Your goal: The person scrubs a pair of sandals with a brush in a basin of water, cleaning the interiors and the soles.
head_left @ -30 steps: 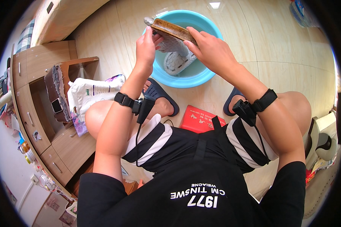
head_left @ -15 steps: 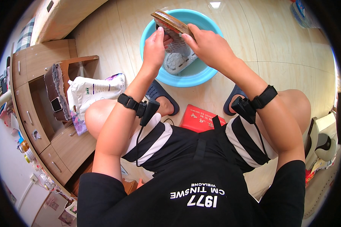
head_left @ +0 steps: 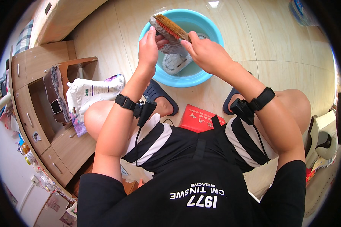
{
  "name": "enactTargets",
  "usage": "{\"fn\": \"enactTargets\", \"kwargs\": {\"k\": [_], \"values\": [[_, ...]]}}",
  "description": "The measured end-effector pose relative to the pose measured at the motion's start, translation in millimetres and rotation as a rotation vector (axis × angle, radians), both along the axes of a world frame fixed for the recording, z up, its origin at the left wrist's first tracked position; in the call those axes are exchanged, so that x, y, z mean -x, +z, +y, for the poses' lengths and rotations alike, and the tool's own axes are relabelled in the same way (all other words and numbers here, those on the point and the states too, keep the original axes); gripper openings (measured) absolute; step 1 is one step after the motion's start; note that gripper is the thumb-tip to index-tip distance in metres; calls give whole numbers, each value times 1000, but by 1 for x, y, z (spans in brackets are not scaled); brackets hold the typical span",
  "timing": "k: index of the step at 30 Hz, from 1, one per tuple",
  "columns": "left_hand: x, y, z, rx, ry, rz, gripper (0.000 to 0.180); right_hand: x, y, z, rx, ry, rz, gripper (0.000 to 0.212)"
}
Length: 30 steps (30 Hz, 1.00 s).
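Note:
Above the light-blue basin (head_left: pixel 185 81), my left hand (head_left: pixel 149 49) holds a grey shoe (head_left: pixel 171 46) with a scaly surface, fingers curled around its side. My right hand (head_left: pixel 207 50) grips the end of a wooden scrub brush (head_left: pixel 174 26). Its reddish bristles face the shoe and appear to touch its upper side. A second pale grey shoe (head_left: pixel 174 65) with a scale pattern lies in the water in the basin. Part of the held shoe is hidden behind the brush and my fingers.
Slippers (head_left: pixel 161 96) are on my feet on either side. Between my legs sits a red stool-like object (head_left: pixel 195 118). To the left stand a white printed bag (head_left: pixel 93 89) and a wooden drawer cabinet (head_left: pixel 26 90); a phone (head_left: pixel 56 106) rests beside the bag.
The brush has tilted, so its reddish bristles show more. My left hand has shifted slightly left with the grey shoe, and my right hand has moved slightly down.

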<state>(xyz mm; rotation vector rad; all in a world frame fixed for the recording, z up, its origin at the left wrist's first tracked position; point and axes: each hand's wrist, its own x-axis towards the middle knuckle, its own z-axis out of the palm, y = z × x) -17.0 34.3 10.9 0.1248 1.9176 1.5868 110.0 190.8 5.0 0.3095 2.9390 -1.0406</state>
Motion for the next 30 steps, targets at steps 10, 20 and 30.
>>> {"fn": "enactTargets", "kwargs": {"k": [10,20,30], "values": [[16,-8,-8,40,70,35,55,-8,7,-1,23,32,-183,40],[7,-9,-3,-20,-28,137,52,-8,7,0,47,-4,-104,38],[-16,-14,-1,-38,-270,239,48,7,11,13,110,-111,-93,36]]}}
